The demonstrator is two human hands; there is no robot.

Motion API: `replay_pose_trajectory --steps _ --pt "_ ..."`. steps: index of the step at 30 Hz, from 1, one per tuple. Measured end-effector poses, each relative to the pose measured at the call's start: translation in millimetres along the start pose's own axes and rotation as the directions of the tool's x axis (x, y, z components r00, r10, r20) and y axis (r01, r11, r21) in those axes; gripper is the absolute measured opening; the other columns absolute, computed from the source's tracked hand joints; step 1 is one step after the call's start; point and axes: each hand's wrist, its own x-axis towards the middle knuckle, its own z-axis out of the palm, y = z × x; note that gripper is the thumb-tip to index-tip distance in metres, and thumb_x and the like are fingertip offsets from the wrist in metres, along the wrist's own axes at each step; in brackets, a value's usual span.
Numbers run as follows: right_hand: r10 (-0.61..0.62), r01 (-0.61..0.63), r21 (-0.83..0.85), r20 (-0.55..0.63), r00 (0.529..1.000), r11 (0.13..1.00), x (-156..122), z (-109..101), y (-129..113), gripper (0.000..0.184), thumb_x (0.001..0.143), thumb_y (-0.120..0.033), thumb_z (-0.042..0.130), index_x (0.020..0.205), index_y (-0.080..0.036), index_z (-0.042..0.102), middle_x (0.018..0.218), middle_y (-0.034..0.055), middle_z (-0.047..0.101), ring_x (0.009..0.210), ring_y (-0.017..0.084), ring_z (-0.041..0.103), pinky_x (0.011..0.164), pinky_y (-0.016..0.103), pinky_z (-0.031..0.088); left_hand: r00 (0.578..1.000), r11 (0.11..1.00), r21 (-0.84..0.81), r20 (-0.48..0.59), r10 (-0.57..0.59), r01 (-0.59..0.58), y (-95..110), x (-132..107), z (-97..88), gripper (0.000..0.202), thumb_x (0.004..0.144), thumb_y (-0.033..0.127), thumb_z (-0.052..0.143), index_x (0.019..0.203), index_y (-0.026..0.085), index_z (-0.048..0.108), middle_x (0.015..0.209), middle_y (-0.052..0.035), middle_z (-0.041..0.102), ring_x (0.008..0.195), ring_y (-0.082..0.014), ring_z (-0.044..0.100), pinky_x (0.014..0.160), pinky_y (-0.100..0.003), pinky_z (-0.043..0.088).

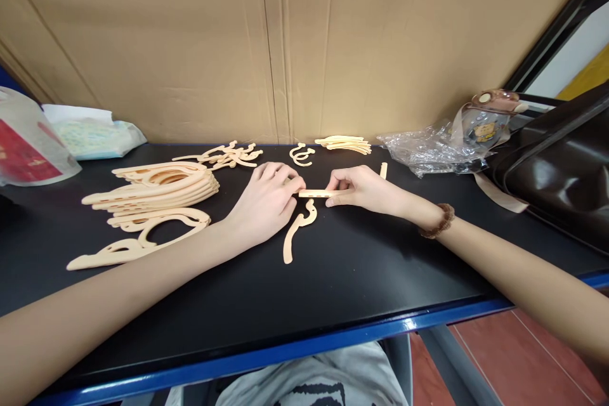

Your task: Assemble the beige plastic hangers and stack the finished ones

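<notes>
Between my hands, just above the black table, is a flat peach plastic strip (314, 193) with small slots along its edge. My left hand (264, 200) is closed at the strip's left end, its thumb and fingertips pinching there. The strip's right part lies between the thumb and fingers of my right hand (358, 188), which hides that end. Right below the strip, a curved peach plastic piece (290, 238) with a hooked top lies flat on the table. Beyond my hands sit a few small hook-shaped pieces (301, 155).
Stacked peach plastic hangers (157, 193) lie left of my left hand. Behind them is a pile of curved pieces (233, 155). Several strips (343, 143) lie near the cardboard (190, 44). Clear plastic wrap (419, 149), a bottle (485, 124) and a dark bag (566, 165) stand right.
</notes>
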Motion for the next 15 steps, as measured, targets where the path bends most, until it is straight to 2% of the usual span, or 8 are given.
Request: replay_pose_trajectory --steps 2,4,6,9,12,15 --pt "-0.017 0.016 0.008 0.028 0.999 1.0 -1 -4 1 0.02 0.078 -0.035 0.07 0.084 -0.017 0.064 0.074 0.0 0.066 0.066 0.013 0.058 0.059 0.023 0.04 0.999 0.997 -0.06 -0.036 -0.041 0.039 -3 0 1.7 0.033 0.084 0.004 0.035 0.097 0.018 0.061 0.119 -0.0097 0.056 0.118 -0.0282 0.042 0.098 -0.047 0.037" --pt "-0.031 0.032 -0.009 0.06 0.998 0.999 -2 -10 0 0.024 0.078 -0.039 0.069 0.086 -0.017 0.064 0.077 0.0009 0.067 0.069 0.014 0.06 0.061 0.024 0.042 0.993 0.984 -0.154 -0.058 -0.102 0.092 -7 1 2.7 0.036 0.082 0.001 0.035 0.094 0.018 0.064 0.122 -0.0094 0.054 0.118 -0.027 0.042 0.098 -0.046 0.039" --pt "-0.039 0.046 -0.088 0.077 0.996 0.995 -3 -19 -2 0.027 0.078 -0.043 0.069 0.086 -0.017 0.065 0.079 0.0011 0.067 0.071 0.014 0.06 0.062 0.024 0.042 0.983 0.952 -0.283 -0.101 -0.152 0.118 -11 2 3.4 0.037 0.08 -0.001 0.034 0.085 0.018 0.065 0.116 -0.0081 0.056 0.112 -0.0241 0.046 0.096 -0.043 0.041" --pt "-0.037 0.057 -0.258 0.081 0.996 0.965 -4 -30 0 0.034 0.076 -0.049 0.07 0.087 -0.018 0.066 0.083 0.0014 0.067 0.073 0.015 0.059 0.063 0.024 0.039 0.967 0.871 -0.484 -0.167 -0.19 0.087 -14 4 3.6 0.037 0.079 0.0 0.035 0.073 0.019 0.066 0.107 -0.0053 0.059 0.105 -0.0197 0.053 0.091 -0.037 0.044" --pt "-0.041 0.067 -0.362 0.077 0.996 0.93 -3 -34 5 0.041 0.074 -0.056 0.068 0.087 -0.018 0.066 0.089 0.0033 0.066 0.077 0.017 0.058 0.064 0.025 0.037 0.976 0.77 -0.636 -0.14 -0.168 0.041 -11 5 0.9 0.038 0.081 0.002 0.033 0.074 0.019 0.067 0.107 -0.004 0.061 0.102 -0.0169 0.057 0.087 -0.033 0.046" --pt "-0.042 0.055 -0.389 0.042 0.998 0.919 -1 -30 7 0.045 0.073 -0.059 0.068 0.09 -0.018 0.065 0.091 0.004 0.066 0.08 0.018 0.058 0.066 0.026 0.038 0.983 0.707 -0.706 -0.092 -0.157 0.047 -4 5 -3.7 0.032 0.088 0.01 0.035 0.086 0.019 0.065 0.106 -0.0043 0.063 0.1 -0.0169 0.059 0.085 -0.031 0.047"
